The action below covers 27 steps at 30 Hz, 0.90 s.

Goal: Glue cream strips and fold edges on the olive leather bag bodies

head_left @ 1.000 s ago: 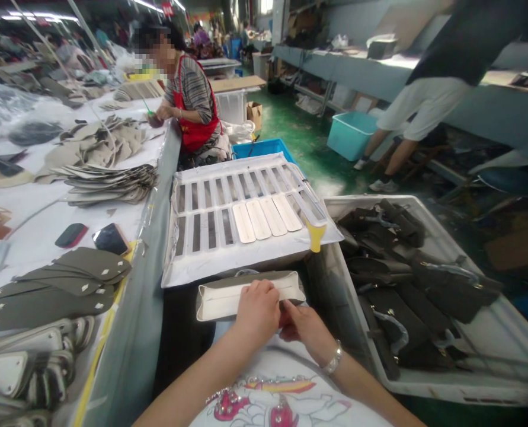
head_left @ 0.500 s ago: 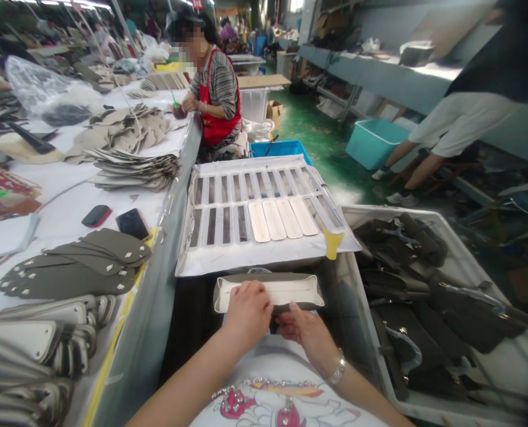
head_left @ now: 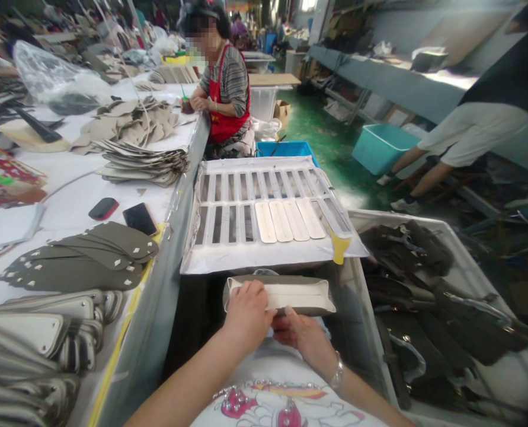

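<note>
A long flat grey piece with a white lining [head_left: 297, 295] lies across my lap, just below a white slotted tray [head_left: 228, 255]. My left hand [head_left: 246, 314] is curled over its left part, fingers pressed on the white face. My right hand [head_left: 301, 335] grips its lower edge from beneath, fingers closed; a bracelet is on that wrist. The white slotted tray holds several pale oblong strips [head_left: 290, 219] in its lower row. A yellow tab [head_left: 340, 248] hangs at its right corner.
Grey cut pieces [head_left: 86, 258] and white-lined pieces [head_left: 32, 338] are stacked on the table at left, beside two phones [head_left: 140, 218]. A white bin of dark bag parts [head_left: 428, 284] stands at right. A seated person in a red apron [head_left: 223, 89] works ahead; another person [head_left: 477, 127] bends at right.
The view has shifted, so everything sits further right in frame. Both hands stay on the grey-and-white piece, with only slight shifts of the fingers along its edge.
</note>
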{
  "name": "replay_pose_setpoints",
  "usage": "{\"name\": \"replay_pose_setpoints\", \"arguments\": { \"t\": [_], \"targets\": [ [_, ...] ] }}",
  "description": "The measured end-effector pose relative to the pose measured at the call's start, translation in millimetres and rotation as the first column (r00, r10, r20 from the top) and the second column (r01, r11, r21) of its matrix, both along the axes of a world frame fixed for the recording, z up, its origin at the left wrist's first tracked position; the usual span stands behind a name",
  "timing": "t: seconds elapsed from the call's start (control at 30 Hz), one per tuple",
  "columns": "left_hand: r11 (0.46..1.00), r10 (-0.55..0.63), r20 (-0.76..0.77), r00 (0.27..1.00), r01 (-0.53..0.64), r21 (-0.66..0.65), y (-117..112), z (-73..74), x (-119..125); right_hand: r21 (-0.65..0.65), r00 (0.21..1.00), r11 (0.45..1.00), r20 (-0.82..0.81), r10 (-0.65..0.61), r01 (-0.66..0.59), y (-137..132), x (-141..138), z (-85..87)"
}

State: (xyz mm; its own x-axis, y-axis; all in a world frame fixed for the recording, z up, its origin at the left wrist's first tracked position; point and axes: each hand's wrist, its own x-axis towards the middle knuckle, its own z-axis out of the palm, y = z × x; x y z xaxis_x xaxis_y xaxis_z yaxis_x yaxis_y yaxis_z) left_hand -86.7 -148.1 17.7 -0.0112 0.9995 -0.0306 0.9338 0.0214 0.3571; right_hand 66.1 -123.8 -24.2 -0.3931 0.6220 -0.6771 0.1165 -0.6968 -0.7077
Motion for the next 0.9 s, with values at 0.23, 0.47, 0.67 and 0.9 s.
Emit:
{"name": "replay_pose_setpoints", "arguments": {
  "t": [0.23,0.47,0.67,0.9],
  "targets": [
    [0.998,0.025,0.066,0.998,-0.029,0.053,-14,-4.9,-31,-0.042,0.998,0.999,0.054,-0.026,0.029,-2,-17,-2.5],
    [0.994,0.042,0.063,0.997,-0.047,0.096,-11,-9.0,-24,0.031,0.996,0.997,0.062,0.070,-0.072,-7,-30,-3.0],
    [0.987,0.081,0.067,0.994,-0.089,0.131,-14,-5.4,-39,0.043,0.992,0.993,0.068,0.109,-0.112,-10,-46,0.7],
    [0.995,0.023,0.199,0.980,-0.041,0.088,-32,-8.2,-80,-0.003,0.985,0.992,0.114,0.128,-0.128,-14,-66,1.4]
  ]
}}
